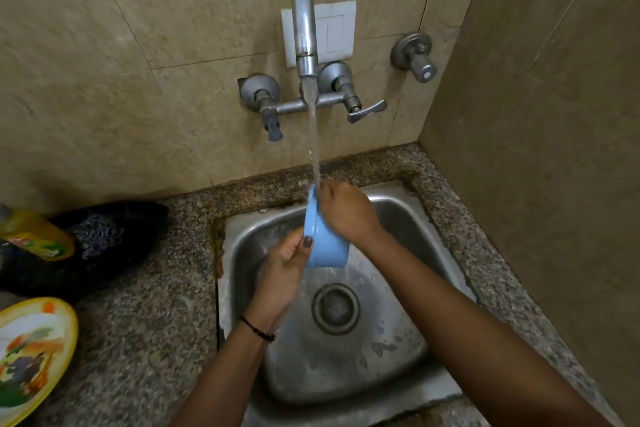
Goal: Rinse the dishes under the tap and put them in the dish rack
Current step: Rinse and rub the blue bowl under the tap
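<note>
Head cam: L hand [282,272] pinches blue cup [325,248] under tap [304,24] stream; R hand [348,211] probably grips its rim.

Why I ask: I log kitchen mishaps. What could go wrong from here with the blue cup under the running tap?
1. The light blue plastic cup is wet and tilted, held by the left hand and right hand; it could slip into the stainless steel sink.
2. The water stream strikes the cup's upper end, so spray may reach the speckled granite counter.
</note>
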`<state>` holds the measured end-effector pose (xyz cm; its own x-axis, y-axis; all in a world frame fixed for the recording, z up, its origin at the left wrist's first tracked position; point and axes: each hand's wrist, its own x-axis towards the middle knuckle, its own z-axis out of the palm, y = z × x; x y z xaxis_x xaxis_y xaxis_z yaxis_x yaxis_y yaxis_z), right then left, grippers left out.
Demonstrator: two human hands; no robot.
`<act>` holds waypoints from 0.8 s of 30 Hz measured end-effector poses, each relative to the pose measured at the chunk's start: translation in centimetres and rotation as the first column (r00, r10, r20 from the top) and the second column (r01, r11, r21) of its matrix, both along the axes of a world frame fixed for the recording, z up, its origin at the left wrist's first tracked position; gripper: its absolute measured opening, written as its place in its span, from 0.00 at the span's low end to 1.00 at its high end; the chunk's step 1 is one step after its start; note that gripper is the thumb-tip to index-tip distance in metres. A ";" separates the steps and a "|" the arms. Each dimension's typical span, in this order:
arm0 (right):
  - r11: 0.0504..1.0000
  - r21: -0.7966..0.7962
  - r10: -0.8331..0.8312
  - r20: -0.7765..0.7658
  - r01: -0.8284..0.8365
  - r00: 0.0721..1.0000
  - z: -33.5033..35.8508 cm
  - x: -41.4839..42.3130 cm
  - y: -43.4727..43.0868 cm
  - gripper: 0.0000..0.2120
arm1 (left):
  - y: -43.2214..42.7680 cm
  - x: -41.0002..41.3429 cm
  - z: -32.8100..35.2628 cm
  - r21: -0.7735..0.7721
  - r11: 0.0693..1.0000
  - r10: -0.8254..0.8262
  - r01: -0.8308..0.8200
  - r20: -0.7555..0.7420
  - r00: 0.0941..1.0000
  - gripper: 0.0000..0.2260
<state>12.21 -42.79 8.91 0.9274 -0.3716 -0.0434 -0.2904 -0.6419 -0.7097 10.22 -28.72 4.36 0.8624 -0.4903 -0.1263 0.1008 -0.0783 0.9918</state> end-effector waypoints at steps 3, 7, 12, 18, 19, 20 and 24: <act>0.942 0.325 0.011 -0.288 0.087 0.958 -0.2 0.3 -2.8 0.14 | 0.6 -0.8 -0.1 -0.011 0.998 -0.058 0.059 0.035 0.998 0.09; 0.862 0.461 0.026 -0.456 0.212 0.889 -1.3 -0.6 -3.7 0.14 | 0.5 -0.9 0.8 -0.102 0.975 -0.206 0.195 -0.111 0.972 0.11; 0.978 0.208 0.064 -0.206 -0.021 0.976 -2.1 -0.8 -0.8 0.17 | -1.3 1.6 3.4 -0.133 0.991 -0.071 0.002 -0.514 0.855 0.18; 0.924 -0.359 0.208 0.183 -0.132 0.961 -4.8 -3.5 2.2 0.21 | -2.4 3.4 3.0 -0.049 0.985 0.127 -0.166 -0.446 0.886 0.10; 0.894 -0.431 0.232 0.215 -0.121 0.949 -5.0 -3.6 2.2 0.22 | -2.6 3.4 2.9 -0.056 0.981 0.143 -0.186 -0.439 0.887 0.11; 0.867 -0.484 0.252 0.225 -0.116 0.941 -5.1 -3.6 1.9 0.22 | -2.9 3.1 2.9 -0.052 0.978 0.163 -0.204 -0.427 0.889 0.11; 0.921 -0.383 0.099 0.055 -0.070 0.994 -3.9 -1.4 -0.5 0.14 | -3.6 1.4 1.8 0.060 0.975 0.223 -0.215 -0.241 0.945 0.09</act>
<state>10.76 -43.25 5.06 0.9514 -0.2668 0.1538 -0.1803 -0.8875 -0.4241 11.62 -32.37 6.15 0.8886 -0.2851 -0.3593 0.3581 -0.0584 0.9319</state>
